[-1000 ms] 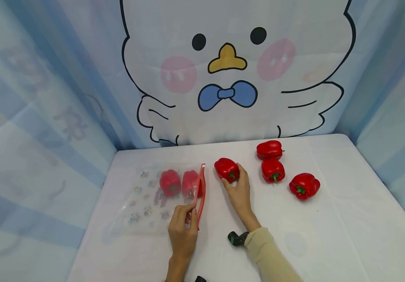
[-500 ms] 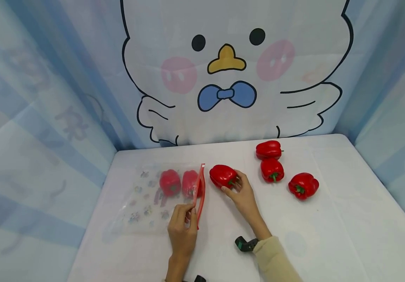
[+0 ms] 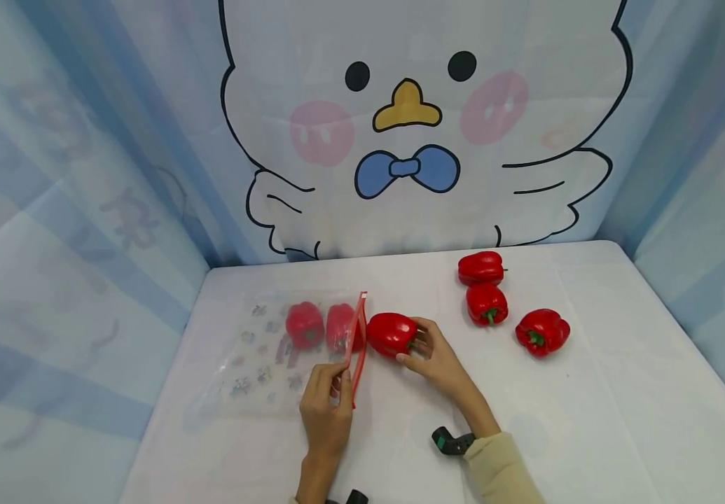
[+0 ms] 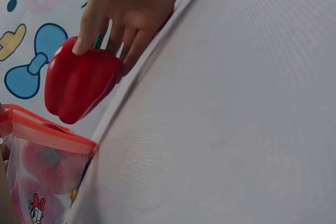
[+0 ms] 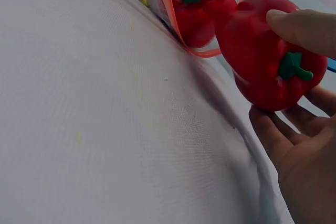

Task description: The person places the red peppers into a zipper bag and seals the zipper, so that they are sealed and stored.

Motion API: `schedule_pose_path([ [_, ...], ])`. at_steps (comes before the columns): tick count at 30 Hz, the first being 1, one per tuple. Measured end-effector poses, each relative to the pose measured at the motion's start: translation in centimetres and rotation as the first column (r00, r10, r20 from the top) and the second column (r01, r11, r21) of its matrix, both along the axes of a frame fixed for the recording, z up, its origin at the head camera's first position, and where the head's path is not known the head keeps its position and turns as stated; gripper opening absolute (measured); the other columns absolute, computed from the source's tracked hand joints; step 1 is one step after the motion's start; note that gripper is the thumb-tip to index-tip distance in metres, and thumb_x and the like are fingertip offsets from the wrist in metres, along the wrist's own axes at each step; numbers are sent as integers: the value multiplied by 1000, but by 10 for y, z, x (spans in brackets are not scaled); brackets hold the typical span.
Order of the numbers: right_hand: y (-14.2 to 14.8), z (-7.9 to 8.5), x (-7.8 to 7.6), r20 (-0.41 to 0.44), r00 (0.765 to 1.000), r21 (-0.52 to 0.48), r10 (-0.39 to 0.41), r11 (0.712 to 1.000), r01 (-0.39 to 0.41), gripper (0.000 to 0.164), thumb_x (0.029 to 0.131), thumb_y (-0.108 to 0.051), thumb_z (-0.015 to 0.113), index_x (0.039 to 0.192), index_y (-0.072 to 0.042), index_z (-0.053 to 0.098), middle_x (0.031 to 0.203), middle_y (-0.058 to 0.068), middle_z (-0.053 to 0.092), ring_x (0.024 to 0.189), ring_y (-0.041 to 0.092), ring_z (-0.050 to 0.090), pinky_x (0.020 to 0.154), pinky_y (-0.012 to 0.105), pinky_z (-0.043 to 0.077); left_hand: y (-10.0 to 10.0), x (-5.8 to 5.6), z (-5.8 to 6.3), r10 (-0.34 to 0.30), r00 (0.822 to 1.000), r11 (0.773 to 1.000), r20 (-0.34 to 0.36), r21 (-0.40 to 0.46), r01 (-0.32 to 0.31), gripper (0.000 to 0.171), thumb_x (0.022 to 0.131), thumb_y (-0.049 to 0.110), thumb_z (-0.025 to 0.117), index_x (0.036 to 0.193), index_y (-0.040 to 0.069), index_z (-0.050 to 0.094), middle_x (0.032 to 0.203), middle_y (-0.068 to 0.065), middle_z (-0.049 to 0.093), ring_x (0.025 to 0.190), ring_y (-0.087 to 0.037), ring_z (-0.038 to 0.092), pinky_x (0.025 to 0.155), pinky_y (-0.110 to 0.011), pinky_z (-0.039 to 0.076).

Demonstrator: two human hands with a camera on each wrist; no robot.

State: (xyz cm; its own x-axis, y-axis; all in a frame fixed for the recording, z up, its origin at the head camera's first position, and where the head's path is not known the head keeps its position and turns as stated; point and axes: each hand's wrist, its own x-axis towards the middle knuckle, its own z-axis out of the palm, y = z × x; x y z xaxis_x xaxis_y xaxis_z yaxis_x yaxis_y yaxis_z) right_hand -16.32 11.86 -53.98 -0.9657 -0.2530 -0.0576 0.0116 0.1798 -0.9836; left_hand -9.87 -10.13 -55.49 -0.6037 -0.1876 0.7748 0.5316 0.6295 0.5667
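Head: my right hand, fingers half-curled, grips a red pepper, centre, beside the bag; my left hand pinches the bag's rim. Three loose peppers, right. Left wrist: printed curtain, upper left. Right wrist: bagged pepper, top, partly blocks the mouth.

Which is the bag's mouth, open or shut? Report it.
Open. In the right wrist view, the red edges of the bag stand apart, with a pepper inside showing between them.
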Motion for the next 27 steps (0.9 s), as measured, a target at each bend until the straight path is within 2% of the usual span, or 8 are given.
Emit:
schedule_pose_path([
  [5, -1, -2, 3, -3, 995, -10, 99, 995, -99, 77, 92, -13, 78, 154, -8, 33, 161, 23, 41, 149, 44, 42, 118, 54, 42, -1, 0, 0, -1, 1000, 1000, 5, -1, 1, 23, 86, -8, 75, 104, 6, 76, 89, -4, 68, 69, -11, 56, 59, -22, 48],
  [11, -4, -1, 6, -14, 985, 24, 174, 985, -174, 75, 92, -18, 78, 153, -8, 35, 158, 22, 44, 146, 44, 45, 118, 56, 42, 0, 1, -1, -2, 1000, 1000, 19, 0, 2, 23, 86, -8, 75, 105, 6, 76, 90, -4, 67, 70, -11, 56, 60, -19, 47],
  [22, -21, -1, 10, -10, 972, 26, 236, 971, -236, 75, 91, -26, 79, 152, -12, 38, 157, 18, 45, 144, 42, 48, 114, 55, 48, 0, 1, -2, 2, 999, 1000, 34, -19, -1, 18, 87, -7, 75, 102, 4, 75, 89, -5, 66, 70, -12, 56, 63, -16, 47],
  [27, -29, -2, 13, -9, 970, 35, 241, 970, -241, 75, 90, -27, 80, 151, -15, 39, 155, 17, 47, 142, 42, 50, 111, 55, 50, 0, 2, -3, -1, 999, 1000, 35, -16, 1, 18, 87, -7, 74, 101, 4, 74, 88, -5, 65, 70, -11, 55, 63, -16, 46],
])
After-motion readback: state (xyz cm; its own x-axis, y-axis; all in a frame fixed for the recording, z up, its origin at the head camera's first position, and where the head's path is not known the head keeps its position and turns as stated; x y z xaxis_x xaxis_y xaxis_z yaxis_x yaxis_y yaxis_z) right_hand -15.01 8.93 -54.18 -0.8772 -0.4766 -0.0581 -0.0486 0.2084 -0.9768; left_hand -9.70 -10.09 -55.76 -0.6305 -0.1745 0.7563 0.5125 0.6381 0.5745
